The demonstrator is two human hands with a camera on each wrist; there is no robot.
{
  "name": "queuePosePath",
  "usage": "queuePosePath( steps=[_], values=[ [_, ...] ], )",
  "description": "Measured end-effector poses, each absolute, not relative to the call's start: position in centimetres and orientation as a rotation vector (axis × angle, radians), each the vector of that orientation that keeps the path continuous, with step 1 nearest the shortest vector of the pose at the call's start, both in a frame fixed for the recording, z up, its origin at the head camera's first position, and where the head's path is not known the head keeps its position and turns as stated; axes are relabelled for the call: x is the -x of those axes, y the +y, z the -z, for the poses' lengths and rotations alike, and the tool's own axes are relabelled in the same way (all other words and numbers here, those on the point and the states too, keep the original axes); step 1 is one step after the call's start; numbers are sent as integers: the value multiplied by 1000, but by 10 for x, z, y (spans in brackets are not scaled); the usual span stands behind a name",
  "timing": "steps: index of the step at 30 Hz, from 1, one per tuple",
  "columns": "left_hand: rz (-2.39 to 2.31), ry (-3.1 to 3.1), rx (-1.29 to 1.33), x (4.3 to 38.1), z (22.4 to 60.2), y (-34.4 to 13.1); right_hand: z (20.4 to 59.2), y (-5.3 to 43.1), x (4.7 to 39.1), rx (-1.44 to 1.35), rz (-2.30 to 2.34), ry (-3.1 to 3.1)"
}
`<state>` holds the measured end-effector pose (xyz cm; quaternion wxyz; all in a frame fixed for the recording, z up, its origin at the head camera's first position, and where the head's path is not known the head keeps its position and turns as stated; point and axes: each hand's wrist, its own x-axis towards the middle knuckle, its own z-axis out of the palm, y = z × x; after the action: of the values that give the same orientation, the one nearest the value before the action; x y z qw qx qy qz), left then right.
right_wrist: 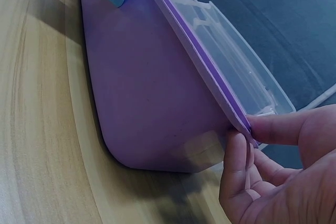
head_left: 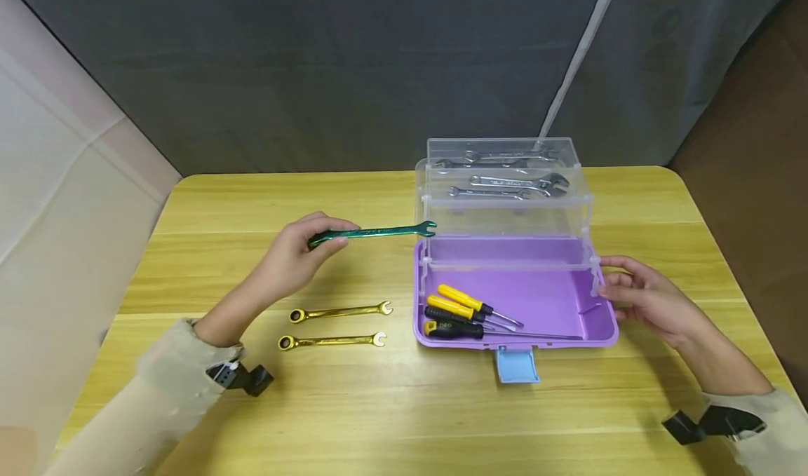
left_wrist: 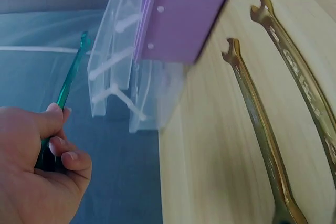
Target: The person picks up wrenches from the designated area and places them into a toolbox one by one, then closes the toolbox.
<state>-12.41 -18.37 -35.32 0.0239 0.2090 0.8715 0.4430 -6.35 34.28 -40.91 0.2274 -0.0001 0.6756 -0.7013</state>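
Observation:
My left hand (head_left: pixel 303 247) grips a green wrench (head_left: pixel 385 232) by one end, above the table and left of the toolbox. The wrench's open jaw points right, near the clear tray. On the right, my right hand (head_left: pixel 650 299) pinches the rim of the purple toolbox (head_left: pixel 517 245) between thumb and fingers, as the right wrist view shows. Several screwdrivers (head_left: pixel 463 298) with yellow or black handles lie in the toolbox's front left part. Silver wrenches (head_left: pixel 505 181) rest in the raised clear tray (head_left: pixel 505 216) behind. Two gold ratchet wrenches (head_left: pixel 341 312) lie on the table below my left hand.
The toolbox's light blue latch (head_left: pixel 517 365) hangs down at its front. Under everything is a wooden table (head_left: pixel 379 420). A dark grey cloth wall (head_left: pixel 315 76) stands behind the table, a white one at left and a brown one at right.

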Motion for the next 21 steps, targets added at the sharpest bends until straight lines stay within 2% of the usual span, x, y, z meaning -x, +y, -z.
queuePosePath(
  steps=[21],
  values=[
    [-1358,2721,-692,138,345,-117,408,341,64,-12,1932,1860]
  ],
)
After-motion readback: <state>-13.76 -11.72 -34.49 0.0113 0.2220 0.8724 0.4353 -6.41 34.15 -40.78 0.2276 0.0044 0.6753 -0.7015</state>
